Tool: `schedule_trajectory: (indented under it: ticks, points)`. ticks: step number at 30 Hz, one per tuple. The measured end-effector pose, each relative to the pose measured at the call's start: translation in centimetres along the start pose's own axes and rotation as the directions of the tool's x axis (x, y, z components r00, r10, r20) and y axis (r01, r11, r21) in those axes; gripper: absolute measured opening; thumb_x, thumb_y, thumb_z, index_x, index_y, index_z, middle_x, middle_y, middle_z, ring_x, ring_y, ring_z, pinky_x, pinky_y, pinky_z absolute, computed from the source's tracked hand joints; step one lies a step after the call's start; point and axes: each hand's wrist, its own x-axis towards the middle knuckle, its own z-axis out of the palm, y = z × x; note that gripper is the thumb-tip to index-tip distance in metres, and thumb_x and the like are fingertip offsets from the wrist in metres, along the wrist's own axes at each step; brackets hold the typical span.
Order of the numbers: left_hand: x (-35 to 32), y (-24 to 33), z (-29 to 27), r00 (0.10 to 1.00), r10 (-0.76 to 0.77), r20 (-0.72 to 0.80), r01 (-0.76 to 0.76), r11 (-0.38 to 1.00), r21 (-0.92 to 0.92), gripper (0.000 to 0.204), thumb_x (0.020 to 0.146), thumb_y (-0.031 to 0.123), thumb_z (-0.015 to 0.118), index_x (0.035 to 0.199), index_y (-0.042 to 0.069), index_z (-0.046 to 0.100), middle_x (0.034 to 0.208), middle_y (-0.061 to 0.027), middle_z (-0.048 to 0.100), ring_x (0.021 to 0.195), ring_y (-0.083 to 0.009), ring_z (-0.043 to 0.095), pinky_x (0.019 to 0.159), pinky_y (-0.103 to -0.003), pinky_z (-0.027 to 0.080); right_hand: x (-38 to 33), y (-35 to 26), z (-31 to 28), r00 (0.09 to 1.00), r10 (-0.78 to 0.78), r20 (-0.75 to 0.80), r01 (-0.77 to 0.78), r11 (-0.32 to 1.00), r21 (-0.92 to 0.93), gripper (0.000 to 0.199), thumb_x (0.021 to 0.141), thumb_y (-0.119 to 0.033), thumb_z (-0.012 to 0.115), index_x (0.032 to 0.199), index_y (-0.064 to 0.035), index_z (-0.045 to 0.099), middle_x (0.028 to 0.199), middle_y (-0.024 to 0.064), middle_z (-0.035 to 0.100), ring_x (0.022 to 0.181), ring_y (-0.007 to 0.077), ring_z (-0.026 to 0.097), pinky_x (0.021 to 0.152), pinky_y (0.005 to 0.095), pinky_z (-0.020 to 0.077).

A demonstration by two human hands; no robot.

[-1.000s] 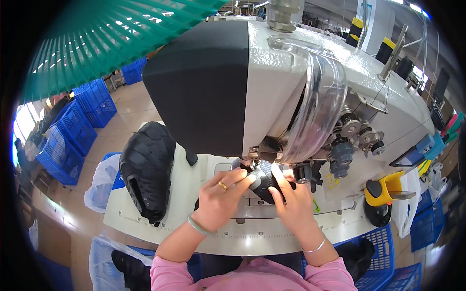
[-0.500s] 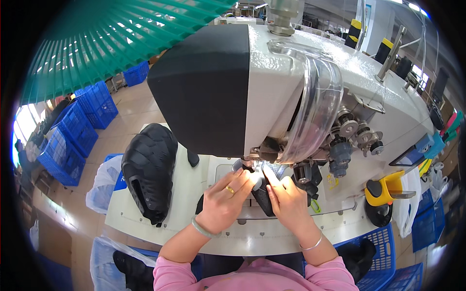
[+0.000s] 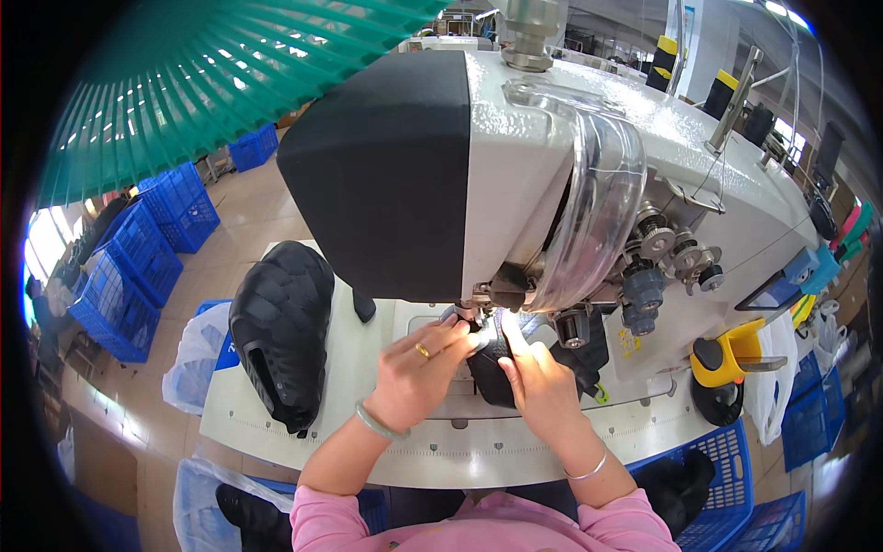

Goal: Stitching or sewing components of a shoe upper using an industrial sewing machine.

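both hands have slid closer under the needle since before. left hand [image 3: 418,368] and right hand [image 3: 538,382] each pinch the black piece [image 3: 487,373] in a tight grip, flat on the worktop [image 3: 368,432] under the sewing machine [image 3: 552,184]. fingertips sit very near the needle, so it could poke them, or the piece could slip crooked.

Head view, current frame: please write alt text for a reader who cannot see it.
Both hands, the left hand and right hand, press a black fabric piece under the needle area of a large white sewing machine. A pile of black pieces lies on the white work table to the left, with blue crates on the floor beyond.
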Motion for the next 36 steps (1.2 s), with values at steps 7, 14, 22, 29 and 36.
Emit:
schedule_trajectory:
  ticks: [7, 14, 22, 29, 36]
  points:
    - [0.1, 0.2, 0.3, 0.992, -0.124, -0.031, 0.122, 0.992, -0.036, 0.020, 0.069, -0.003, 0.073, 0.089, 0.001, 0.070, 0.091, -0.0103, 0.070, 0.082, -0.0270, 0.070, 0.075, -0.033, 0.059, 0.4, -1.3, 0.0, 0.997, 0.050, 0.054, -0.039, 0.983, -0.179, 0.041, 0.092, -0.019, 0.062, 0.129, -0.0031, 0.055, 0.072, 0.0096, 0.047, 0.051, 0.0254, 0.055, 0.045, 0.0360, 0.0443]
    - [-0.1, -0.6, 0.0, 0.999, -0.051, 0.003, 0.051, 0.996, -0.071, 0.019, 0.069, -0.006, 0.071, 0.088, -0.002, 0.070, 0.093, -0.0123, 0.069, 0.088, -0.0299, 0.070, 0.082, -0.036, 0.059, 0.7, -2.4, 0.5, 0.998, 0.047, 0.031, -0.037, 0.960, -0.277, 0.024, 0.094, -0.024, 0.058, 0.107, -0.0043, 0.061, 0.072, 0.0093, 0.051, 0.048, 0.0212, 0.058, 0.041, 0.0316, 0.0474]
    - [-0.2, -1.5, 0.1, 1.000, -0.009, 0.001, 0.009, 0.998, -0.056, 0.025, 0.066, -0.007, 0.066, 0.090, -0.001, 0.070, 0.096, -0.0109, 0.069, 0.092, -0.0286, 0.069, 0.086, -0.036, 0.058, 1.3, -2.5, 0.5, 0.999, 0.049, -0.007, -0.050, 0.968, -0.245, 0.019, 0.094, -0.024, 0.058, 0.096, -0.0051, 0.061, 0.069, 0.0094, 0.055, 0.048, 0.0239, 0.059, 0.043, 0.0335, 0.0482]
    - [0.3, -2.1, 0.1, 0.999, -0.003, 0.054, 0.005, 1.000, -0.023, 0.026, 0.069, -0.004, 0.065, 0.094, 0.002, 0.070, 0.097, -0.0064, 0.068, 0.091, -0.0260, 0.068, 0.080, -0.032, 0.059, 2.1, -0.6, 0.1, 0.997, 0.065, -0.038, -0.072, 0.977, -0.202, 0.028, 0.091, -0.029, 0.063, 0.075, -0.0060, 0.061, 0.053, 0.0105, 0.056, 0.044, 0.0272, 0.059, 0.042, 0.0373, 0.0472]
    - [1.0, -1.5, -0.1, 0.996, 0.071, 0.062, -0.077, 0.992, 0.101, 0.022, 0.068, -0.001, 0.066, 0.090, 0.003, 0.067, 0.089, -0.0047, 0.066, 0.085, -0.0227, 0.067, 0.072, -0.030, 0.059, 3.6, -0.5, -1.4, 0.939, 0.300, 0.165, -0.267, 0.944, -0.195, 0.040, 0.087, -0.033, 0.062, 0.106, 0.0011, 0.060, 0.078, 0.0170, 0.066, 0.070, 0.0355, 0.065, 0.061, 0.0423, 0.0512]
